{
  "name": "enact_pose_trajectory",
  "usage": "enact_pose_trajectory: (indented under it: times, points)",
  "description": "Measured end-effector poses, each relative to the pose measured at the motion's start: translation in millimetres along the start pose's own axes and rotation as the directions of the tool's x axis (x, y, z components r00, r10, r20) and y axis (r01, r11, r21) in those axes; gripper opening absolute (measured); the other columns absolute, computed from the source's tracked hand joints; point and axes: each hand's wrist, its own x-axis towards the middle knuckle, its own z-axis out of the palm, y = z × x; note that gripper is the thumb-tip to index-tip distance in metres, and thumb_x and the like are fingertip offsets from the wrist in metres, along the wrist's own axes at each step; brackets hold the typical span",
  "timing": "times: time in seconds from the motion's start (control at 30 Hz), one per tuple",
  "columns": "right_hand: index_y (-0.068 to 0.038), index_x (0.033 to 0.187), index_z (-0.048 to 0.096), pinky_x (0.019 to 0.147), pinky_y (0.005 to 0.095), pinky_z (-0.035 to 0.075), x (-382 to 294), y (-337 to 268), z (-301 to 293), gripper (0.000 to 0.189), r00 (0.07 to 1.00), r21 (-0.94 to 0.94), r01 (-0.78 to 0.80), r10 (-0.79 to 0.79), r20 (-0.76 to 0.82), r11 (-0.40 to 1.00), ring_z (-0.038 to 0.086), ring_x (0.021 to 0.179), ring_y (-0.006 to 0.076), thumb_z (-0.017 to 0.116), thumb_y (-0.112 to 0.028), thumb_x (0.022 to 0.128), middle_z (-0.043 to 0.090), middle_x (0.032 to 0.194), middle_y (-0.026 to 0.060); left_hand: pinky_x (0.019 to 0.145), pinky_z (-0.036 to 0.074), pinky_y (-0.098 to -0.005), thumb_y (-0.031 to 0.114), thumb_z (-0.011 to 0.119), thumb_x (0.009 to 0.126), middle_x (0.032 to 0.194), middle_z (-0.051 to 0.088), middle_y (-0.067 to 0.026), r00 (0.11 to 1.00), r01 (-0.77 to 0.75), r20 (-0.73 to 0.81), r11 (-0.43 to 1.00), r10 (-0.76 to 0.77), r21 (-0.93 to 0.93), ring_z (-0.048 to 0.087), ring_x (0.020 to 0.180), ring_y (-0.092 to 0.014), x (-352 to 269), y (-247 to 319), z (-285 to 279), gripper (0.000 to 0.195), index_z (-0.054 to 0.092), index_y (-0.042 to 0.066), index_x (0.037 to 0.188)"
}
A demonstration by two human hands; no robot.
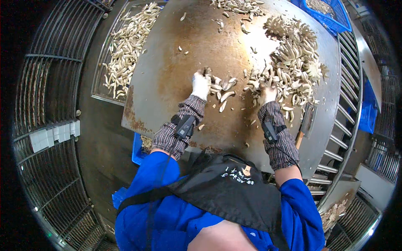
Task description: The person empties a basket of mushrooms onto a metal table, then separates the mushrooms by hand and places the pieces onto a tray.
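Observation:
My left hand (202,82), in a white glove with dark, soiled fingertips, is over the metal tabletop (176,103). It is beside a small group of loose pale mushrooms (226,95); its curled fingers hide whether anything is in them. My right hand (268,93), gloved the same way, reaches into the near left edge of a large heap of mushroom clusters (290,53). Its fingertips are among the mushrooms, and a firm grip cannot be made out. Mushroom pieces and small scraps are scattered between and around both hands.
A knife (309,120) with a wooden handle lies right of my right forearm. Left of the table, a tray (108,99) holds many separate mushrooms. More mushrooms (240,6) lie at the far edge. A blue basket (342,20) stands far right, beside a roller conveyor (343,122).

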Motion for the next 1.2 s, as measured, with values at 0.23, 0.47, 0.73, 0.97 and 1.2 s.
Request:
enact_pose_trajectory:
  times: [0.23, 0.47, 0.73, 0.97, 1.2]
  points:
    - [-0.006, 0.134, 0.047, 0.104, 0.0436, 0.035, -2.5, -0.1, 0.3, 0.054, 0.849, -0.859, 0.479, -0.153, 0.506, -0.181, 0.052, 0.118, 0.0276, 0.051, -0.007, 0.08, 0.054, 0.13, 0.0151, 0.086, 0.049, -0.0396, 0.042, 0.067, 0.077, 0.098, 0.064, -0.0138, 0.878, -0.476, 0.443, 0.239, 0.182, 0.846, 0.062, 0.092, -0.03, -13.3, -15.6, 38.1, 0.046, 0.061, 0.01, 0.11]
    - [-0.006, 0.135, 0.042, 0.095, 0.0341, 0.039, 56.1, 53.6, -87.8, 0.05, 0.796, -0.553, 0.125, -0.249, 0.552, -0.824, 0.049, 0.114, 0.0281, 0.05, -0.002, 0.086, 0.047, 0.131, 0.0155, 0.067, 0.052, -0.0341, 0.023, 0.057, 0.088, 0.093, 0.066, -0.0109, 0.916, -0.319, 0.393, 0.74, 0.081, 0.592, 0.065, 0.08, -0.023, -14.8, -5.5, 88.1, 0.029, 0.06, 0.006, 0.11]
    - [-0.003, 0.12, 0.047, 0.062, 0.022, 0.045, -50.5, -28.8, 20.5, 0.039, 1.0, -0.05, 0.015, -0.017, -0.026, 0.999, 0.055, 0.076, 0.0122, 0.061, 0.001, 0.084, 0.059, 0.09, 0.0043, 0.088, 0.049, -0.029, 0.001, 0.049, 0.089, 0.115, 0.055, -0.0093, 0.961, -0.195, 0.239, 0.957, 0.142, 0.213, 0.058, 0.097, -0.022, -12.8, -37.5, 46.8, 0.039, 0.042, -0.004, 0.127]
    - [0.0, 0.102, 0.062, 0.065, 0.0304, 0.05, -57.8, -22.4, 50.6, 0.018, 0.99, 0.036, 0.073, -0.076, 0.115, 0.997, 0.059, 0.076, 0.0142, 0.06, -0.007, 0.086, 0.063, 0.082, 0.0064, 0.065, 0.061, -0.0336, 0.001, 0.053, 0.089, 0.116, 0.058, -0.0146, 0.986, 0.155, 0.12, 0.876, -0.112, -0.457, 0.066, 0.084, -0.021, -6.0, -47.6, 35.4, 0.032, 0.049, -0.001, 0.12]
    - [-0.005, 0.138, 0.043, 0.074, 0.0244, 0.053, -79.4, -54.4, 76.7, 0.059, 0.881, 0.006, -0.084, 0.071, 0.468, 0.996, 0.061, 0.097, 0.0161, 0.047, 0.012, 0.082, 0.061, 0.118, 0.0105, 0.061, 0.054, -0.0312, 0.031, 0.053, 0.097, 0.089, 0.066, -0.0054, 0.968, 0.149, 0.226, 0.973, -0.108, -0.174, 0.062, 0.076, -0.014, -23.0, -17.0, 43.0, 0.031, 0.06, 0.002, 0.106]
